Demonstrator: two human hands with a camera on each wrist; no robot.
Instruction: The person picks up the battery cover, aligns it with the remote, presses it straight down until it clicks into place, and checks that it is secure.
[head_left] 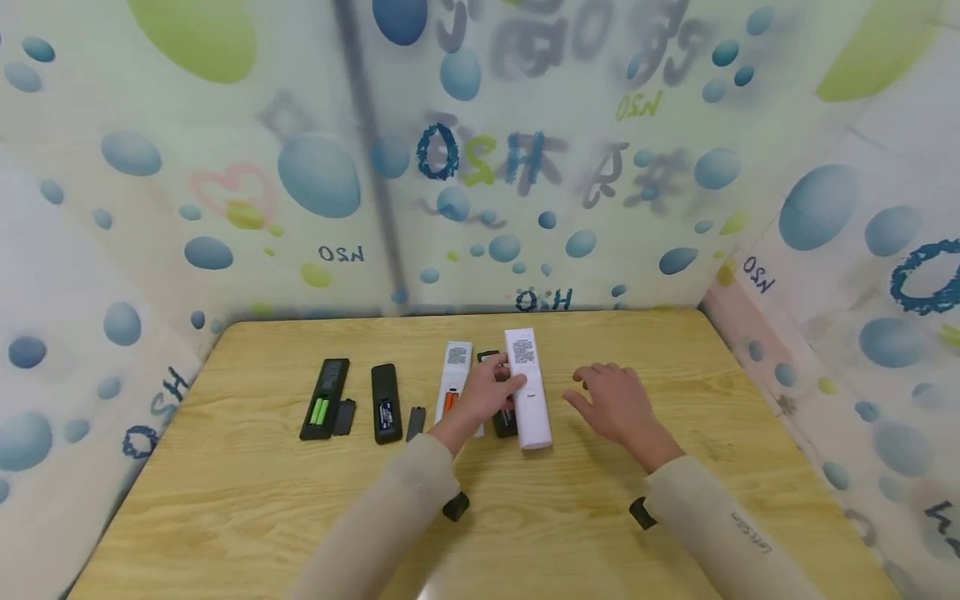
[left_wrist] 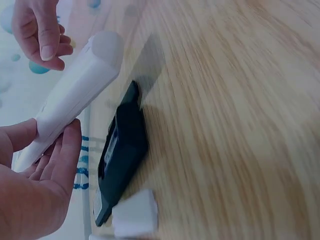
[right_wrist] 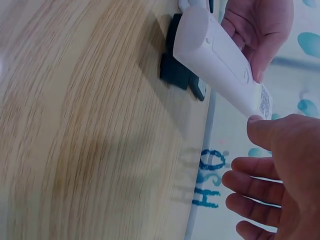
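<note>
White plastic sits in the left hand's (head_left: 486, 390) thumb-and-finger pinch: the remote (head_left: 534, 418), raised above the table (head_left: 540, 525), is probably light, stiff, slightly slippery. Its long sides seem the best hold; the right hand (head_left: 617, 407), apart, holds nothing.

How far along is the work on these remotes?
Apparently done: the leftmost black remote shows green batteries, the second black remote is open too, and the lying white remote shows orange inside. In hand: the left hand holds another white remote; the right hand is empty. Left, probably: opening its battery cover, still on. The partly hidden black remote I can't judge.
</note>
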